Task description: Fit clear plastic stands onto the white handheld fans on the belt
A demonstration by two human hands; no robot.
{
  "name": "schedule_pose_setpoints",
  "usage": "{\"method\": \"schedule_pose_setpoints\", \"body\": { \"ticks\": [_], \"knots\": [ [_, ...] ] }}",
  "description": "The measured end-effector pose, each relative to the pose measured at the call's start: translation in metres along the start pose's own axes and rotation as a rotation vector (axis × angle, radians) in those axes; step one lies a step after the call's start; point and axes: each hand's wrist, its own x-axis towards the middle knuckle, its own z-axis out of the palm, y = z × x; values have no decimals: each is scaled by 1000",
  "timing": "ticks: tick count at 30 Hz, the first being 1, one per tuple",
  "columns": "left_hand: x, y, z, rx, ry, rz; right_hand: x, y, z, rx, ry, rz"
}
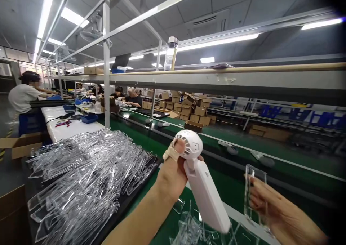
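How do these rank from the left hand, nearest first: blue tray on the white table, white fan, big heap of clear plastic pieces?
1. White fan: held in the left hand.
2. Heap of clear plastic pieces: to the left.
3. Blue tray: beyond the heap.

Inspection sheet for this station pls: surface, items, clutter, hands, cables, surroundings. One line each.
Surface: green belt, more units farther along it
Items: white handheld fan; clear plastic piece
Clutter: big heap of clear plastic pieces at left; smaller clear pile below the fan
Hands: left hand grips the fan's head end; right hand holds the clear piece
Cables: nothing seen near the hands
Surroundings: people at benches, cartons, bottle on overhead shelf
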Motion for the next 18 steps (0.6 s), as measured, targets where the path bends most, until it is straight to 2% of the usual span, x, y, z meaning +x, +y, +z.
{"method": "schedule_pose_setpoints", "body": {
  "ticks": [2, 4, 8, 10, 12, 15, 18],
  "knots": [
    [15, -10, -9, -124, 44, -241, 4, -11, -3, -223, 88, -38],
    [24, -28, -18, -189, 46, -377, 3, -24, 3, -403, 162, -211],
    [24, -61, -25, -232, -9, -481, -2, -37, 26, -566, 334, -666],
    [23, -68, -24, -246, -28, -513, -5, -36, 34, -587, 311, -744],
    [22, -70, -21, -251, -11, -535, -10, -34, 36, -529, 227, -656],
    [24, -71, -19, -253, 22, -570, -24, -33, 28, -351, 90, -349],
    [28, -75, -20, -271, 20, -562, -44, -35, 9, -148, -167, -59]
  ]
}}
